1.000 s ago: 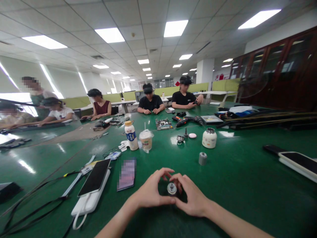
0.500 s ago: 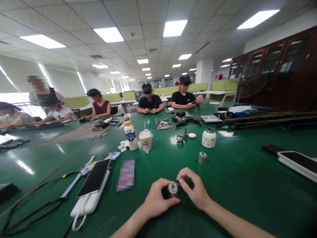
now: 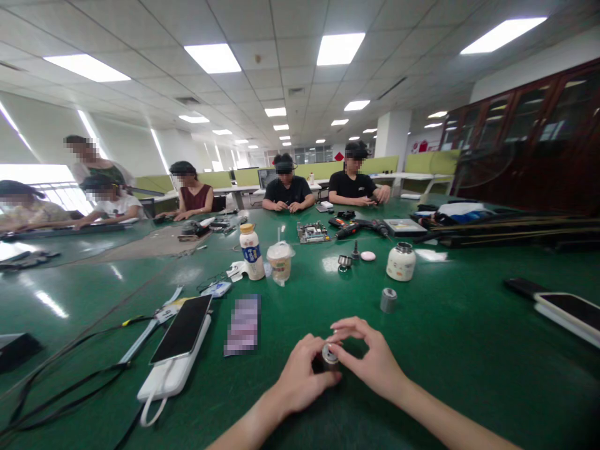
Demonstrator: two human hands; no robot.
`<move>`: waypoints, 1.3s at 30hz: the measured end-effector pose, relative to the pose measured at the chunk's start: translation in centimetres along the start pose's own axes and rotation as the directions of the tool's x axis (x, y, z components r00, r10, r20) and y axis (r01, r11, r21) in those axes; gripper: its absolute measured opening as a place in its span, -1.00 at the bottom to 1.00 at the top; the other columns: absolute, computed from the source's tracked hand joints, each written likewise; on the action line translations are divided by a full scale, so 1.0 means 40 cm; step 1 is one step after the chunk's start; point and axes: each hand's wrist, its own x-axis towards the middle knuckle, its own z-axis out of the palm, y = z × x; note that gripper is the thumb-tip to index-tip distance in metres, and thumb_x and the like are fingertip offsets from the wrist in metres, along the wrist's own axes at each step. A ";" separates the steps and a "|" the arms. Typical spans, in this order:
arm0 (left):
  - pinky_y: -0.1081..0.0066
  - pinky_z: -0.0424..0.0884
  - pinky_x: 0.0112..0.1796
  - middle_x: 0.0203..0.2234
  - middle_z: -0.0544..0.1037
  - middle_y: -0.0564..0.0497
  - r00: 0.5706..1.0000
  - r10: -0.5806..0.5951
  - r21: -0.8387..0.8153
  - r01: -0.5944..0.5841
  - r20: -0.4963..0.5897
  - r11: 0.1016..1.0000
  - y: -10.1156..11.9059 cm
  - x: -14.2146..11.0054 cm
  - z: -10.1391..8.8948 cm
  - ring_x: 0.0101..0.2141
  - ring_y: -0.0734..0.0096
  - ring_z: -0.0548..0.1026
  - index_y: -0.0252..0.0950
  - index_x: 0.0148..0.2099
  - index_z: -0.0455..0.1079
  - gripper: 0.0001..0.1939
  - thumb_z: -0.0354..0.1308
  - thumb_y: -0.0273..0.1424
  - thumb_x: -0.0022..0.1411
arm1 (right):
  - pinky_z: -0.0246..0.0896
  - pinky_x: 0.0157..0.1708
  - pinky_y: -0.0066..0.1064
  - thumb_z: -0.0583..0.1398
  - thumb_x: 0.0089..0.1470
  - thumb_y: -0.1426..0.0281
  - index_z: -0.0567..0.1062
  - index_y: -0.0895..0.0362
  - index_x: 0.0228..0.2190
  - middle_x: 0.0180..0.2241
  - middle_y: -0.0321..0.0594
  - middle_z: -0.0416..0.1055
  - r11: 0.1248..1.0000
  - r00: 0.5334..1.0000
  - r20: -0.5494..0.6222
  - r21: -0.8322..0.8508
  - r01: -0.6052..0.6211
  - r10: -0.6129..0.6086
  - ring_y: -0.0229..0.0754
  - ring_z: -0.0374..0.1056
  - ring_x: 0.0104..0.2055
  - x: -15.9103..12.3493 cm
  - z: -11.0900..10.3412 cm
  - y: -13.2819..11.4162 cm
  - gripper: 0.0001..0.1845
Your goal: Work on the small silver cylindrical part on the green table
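My left hand (image 3: 302, 375) is wrapped round a small silvery metal cylinder (image 3: 330, 364), which stands upright near the table's front. At its top, my right hand (image 3: 372, 359) has its thumb and forefinger closed in a pinch over the small part in the centre, while the other fingers arch above. The fingertips partly hide that top part. A second grey metal cylinder (image 3: 388, 300) stands apart, beyond my right hand.
Left of my hands lie a phone (image 3: 184, 328) on a white power bank (image 3: 178, 375) and another phone (image 3: 242, 325). A milk bottle (image 3: 252, 253), a lidded cup (image 3: 280, 264) and a white jar (image 3: 401, 262) stand ahead. Further off are a circuit board (image 3: 313, 232), a power drill (image 3: 359, 228) and several people.
My right hand first drew back from the metal cylinder, then came back to pinch its top. My left hand stayed round the cylinder. The view has shifted slightly.
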 end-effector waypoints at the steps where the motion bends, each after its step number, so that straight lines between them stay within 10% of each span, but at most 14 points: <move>1: 0.35 0.29 -0.21 -0.37 0.50 0.05 1.000 0.011 0.004 -0.011 -0.001 1.000 -0.002 -0.001 0.000 -0.25 0.25 0.40 -0.27 -0.20 0.52 -0.76 0.31 -0.46 0.00 | 0.31 -0.06 -0.16 0.29 0.05 0.36 0.45 0.05 -0.21 -0.33 -0.23 0.59 1.000 1.000 -0.031 0.011 -0.006 0.006 -0.04 0.51 -0.20 0.010 -0.010 0.003 -0.77; 5: 0.28 0.31 -0.09 -0.23 0.56 -0.01 0.997 0.071 -0.011 -0.071 -0.005 0.997 -0.007 -0.009 0.002 -0.17 0.20 0.41 -0.23 0.05 0.45 -0.52 0.30 -0.44 0.02 | 0.28 -0.02 -0.13 0.27 0.08 0.32 0.42 0.07 -0.20 -0.31 -0.18 0.59 0.999 0.989 -0.149 -0.029 -0.020 0.015 -0.02 0.51 -0.16 0.049 -0.059 0.061 -0.76; 14: 0.27 0.36 -0.08 -0.18 0.57 -0.05 0.997 0.047 -0.029 -0.049 -0.066 0.998 0.001 -0.011 0.006 -0.17 0.19 0.49 -0.22 0.04 0.46 -0.55 0.32 -0.34 0.06 | 0.38 -0.12 -0.22 0.28 -0.01 0.40 0.55 0.09 -0.34 -0.32 -0.22 0.55 0.988 0.996 0.019 -0.122 -0.090 0.093 -0.10 0.51 -0.26 0.039 -0.087 0.190 -0.88; 27: 0.47 0.31 -0.36 -0.45 0.52 0.03 0.992 0.109 -0.037 -0.111 -0.063 0.993 -0.017 0.002 0.018 -0.42 0.38 0.42 -0.34 -0.23 0.50 -0.77 0.30 -0.30 0.11 | 0.31 -0.10 -0.23 0.30 0.03 0.42 0.54 0.09 -0.40 -0.34 -0.24 0.54 0.997 0.994 0.088 0.034 -0.071 0.068 -0.08 0.45 -0.18 0.027 -0.026 -0.012 -0.98; 39: 0.49 0.26 -0.38 -0.49 0.45 0.07 0.988 0.142 -0.028 -0.144 -0.063 0.989 -0.021 0.002 0.021 -0.43 0.42 0.37 -0.34 -0.34 0.43 -0.83 0.27 -0.33 0.12 | 0.20 -0.11 -0.24 0.31 0.01 0.50 0.53 0.03 -0.40 -0.33 -0.30 0.49 0.990 0.989 0.145 -0.142 0.011 0.010 -0.09 0.35 -0.17 0.008 -0.024 -0.042 -0.88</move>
